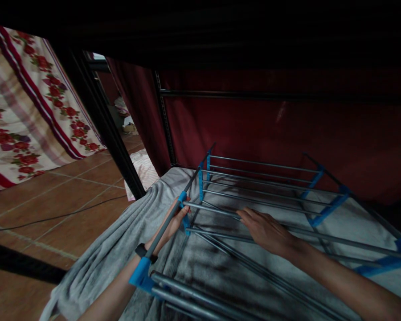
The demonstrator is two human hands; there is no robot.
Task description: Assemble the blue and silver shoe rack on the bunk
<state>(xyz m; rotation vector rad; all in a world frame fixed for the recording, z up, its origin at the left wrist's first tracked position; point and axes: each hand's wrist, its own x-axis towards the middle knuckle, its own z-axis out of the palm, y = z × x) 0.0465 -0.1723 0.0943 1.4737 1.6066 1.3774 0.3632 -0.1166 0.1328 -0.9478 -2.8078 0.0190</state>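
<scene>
A rack of grey metal tubes and blue plastic connectors lies on a grey blanket. My left hand, with a dark band at its wrist, is closed around a blue connector where a cross tube meets the left side pole. Its thumb presses near the end of that tube. My right hand comes in palm down from the right, its fingers curled over the same metal tube; its fingertips are partly hidden. Two loose tubes lie slanting on the blanket beneath the rack.
Dark metal posts and a low dark overhead structure enclose this space. A dark red curtain hangs behind the rack. At left are the tiled floor, a black cable and a flowered cloth.
</scene>
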